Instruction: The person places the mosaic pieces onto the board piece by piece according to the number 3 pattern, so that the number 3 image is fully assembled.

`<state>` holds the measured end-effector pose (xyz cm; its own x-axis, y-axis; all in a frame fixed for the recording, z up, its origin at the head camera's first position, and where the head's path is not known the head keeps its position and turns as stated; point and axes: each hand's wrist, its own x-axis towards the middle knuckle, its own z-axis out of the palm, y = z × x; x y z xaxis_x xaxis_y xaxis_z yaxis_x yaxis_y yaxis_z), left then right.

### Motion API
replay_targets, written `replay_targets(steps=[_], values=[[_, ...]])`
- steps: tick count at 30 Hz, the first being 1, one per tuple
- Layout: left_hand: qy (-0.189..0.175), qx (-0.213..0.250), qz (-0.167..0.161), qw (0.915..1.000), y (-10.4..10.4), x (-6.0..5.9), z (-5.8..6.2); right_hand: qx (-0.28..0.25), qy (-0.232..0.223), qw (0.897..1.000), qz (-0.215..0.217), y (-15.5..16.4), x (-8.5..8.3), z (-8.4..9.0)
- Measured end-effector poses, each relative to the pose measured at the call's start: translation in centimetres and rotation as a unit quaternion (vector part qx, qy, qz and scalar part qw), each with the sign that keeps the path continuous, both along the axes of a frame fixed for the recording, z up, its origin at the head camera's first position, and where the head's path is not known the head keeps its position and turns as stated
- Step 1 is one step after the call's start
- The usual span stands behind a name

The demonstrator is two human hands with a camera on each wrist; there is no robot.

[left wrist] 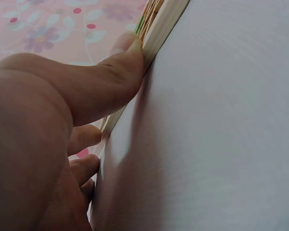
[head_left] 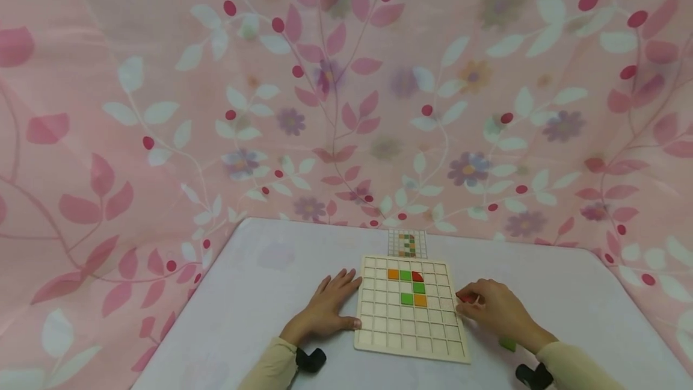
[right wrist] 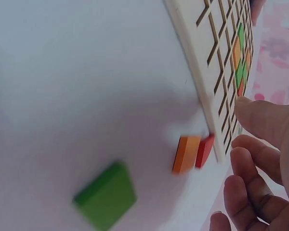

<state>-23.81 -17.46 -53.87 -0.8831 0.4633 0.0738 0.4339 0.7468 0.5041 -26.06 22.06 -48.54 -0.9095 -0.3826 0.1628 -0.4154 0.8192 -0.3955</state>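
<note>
Pressing flat, fingers spread, the left hand (head_left: 328, 312) steadies the grid board's (head_left: 409, 342) left edge on the surface (head_left: 260, 294). The right hand (head_left: 495, 310), loosely curled (holding nothing visible), hovers near orange (right wrist: 185, 154), red (right wrist: 204, 151) and green (right wrist: 106, 196) tiles beside the board.

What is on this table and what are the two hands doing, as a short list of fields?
Board: wooden grid board lying flat on the white table
Tiles in board: orange, green and red in one row, green below, then green and orange
Left hand: left hand flat on the table, thumb against the board's edge
Right hand: right hand beside the board's right edge, over a red tile and an orange tile
Loose piece: green tile on the table
Behind board: small pattern card
</note>
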Motion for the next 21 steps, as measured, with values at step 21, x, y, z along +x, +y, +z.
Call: replay_targets(steps=[21], values=[[-0.002, 0.011, -0.001, 0.9999, 0.0, 0.0, 0.1, 0.062, -0.013, 0.997, -0.045, 9.6, 3.3, 0.0]])
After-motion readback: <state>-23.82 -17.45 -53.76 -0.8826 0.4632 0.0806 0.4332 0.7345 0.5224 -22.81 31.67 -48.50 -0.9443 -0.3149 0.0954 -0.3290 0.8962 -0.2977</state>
